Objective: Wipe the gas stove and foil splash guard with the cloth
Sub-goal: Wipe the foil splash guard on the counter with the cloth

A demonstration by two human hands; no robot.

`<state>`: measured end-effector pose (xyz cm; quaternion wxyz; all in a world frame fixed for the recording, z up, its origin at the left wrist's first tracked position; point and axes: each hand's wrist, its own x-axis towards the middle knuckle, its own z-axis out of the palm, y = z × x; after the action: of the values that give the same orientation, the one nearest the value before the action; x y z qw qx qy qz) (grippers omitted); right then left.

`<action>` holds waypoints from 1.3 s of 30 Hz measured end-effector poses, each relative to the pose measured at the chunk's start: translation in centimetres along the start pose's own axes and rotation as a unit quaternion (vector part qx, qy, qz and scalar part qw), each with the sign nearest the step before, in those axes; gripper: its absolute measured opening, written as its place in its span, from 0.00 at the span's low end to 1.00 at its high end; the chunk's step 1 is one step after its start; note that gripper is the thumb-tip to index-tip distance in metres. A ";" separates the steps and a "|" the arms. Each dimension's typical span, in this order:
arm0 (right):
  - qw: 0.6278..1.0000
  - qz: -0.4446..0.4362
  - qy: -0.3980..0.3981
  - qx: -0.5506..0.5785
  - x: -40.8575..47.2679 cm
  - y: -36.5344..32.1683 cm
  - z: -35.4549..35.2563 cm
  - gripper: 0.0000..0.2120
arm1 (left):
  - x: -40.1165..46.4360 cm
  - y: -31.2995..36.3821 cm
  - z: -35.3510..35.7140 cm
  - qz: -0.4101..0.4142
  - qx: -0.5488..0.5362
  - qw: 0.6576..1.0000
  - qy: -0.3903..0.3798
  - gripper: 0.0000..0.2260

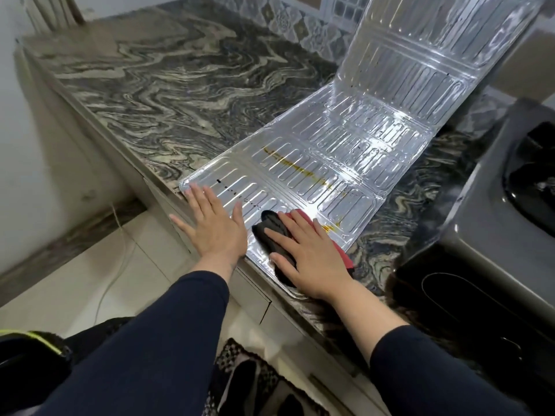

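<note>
1. Marbled countertop [168,94] spans the scene.
2. Foil splash guard [345,151] lies on it, far panel bent upward, yellow-brown streak [295,166] across the middle.
3. Gas stove [492,223] sits right, beside the guard.
4. Left hand [214,228] presses flat, fingers spread, on the guard's near-left corner.
5. Right hand [312,255] presses flat on the cloth [274,232] at the guard's near edge.
</note>
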<state>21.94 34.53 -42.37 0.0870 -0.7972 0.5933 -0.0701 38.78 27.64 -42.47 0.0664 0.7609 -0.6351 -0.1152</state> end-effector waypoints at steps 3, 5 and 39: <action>0.997 0.073 0.003 -0.011 1.5 1.7 -0.7 0.26 | 0.3 -0.1 0.1 0.004 0.030 1.000 -0.004 0.34; 0.991 0.134 0.012 -0.025 3.1 3.7 -1.2 0.25 | 0.3 -0.1 0.1 0.002 0.043 0.999 -0.003 0.35; 0.996 0.085 0.002 -0.023 12.4 4.3 -1.2 0.22 | 0.4 -0.3 0.5 0.001 0.000 1.000 0.022 0.32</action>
<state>21.23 21.33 -42.05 0.0733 -0.7453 0.6607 -0.0505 39.01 27.37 -43.07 0.0808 0.7627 -0.6341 -0.0984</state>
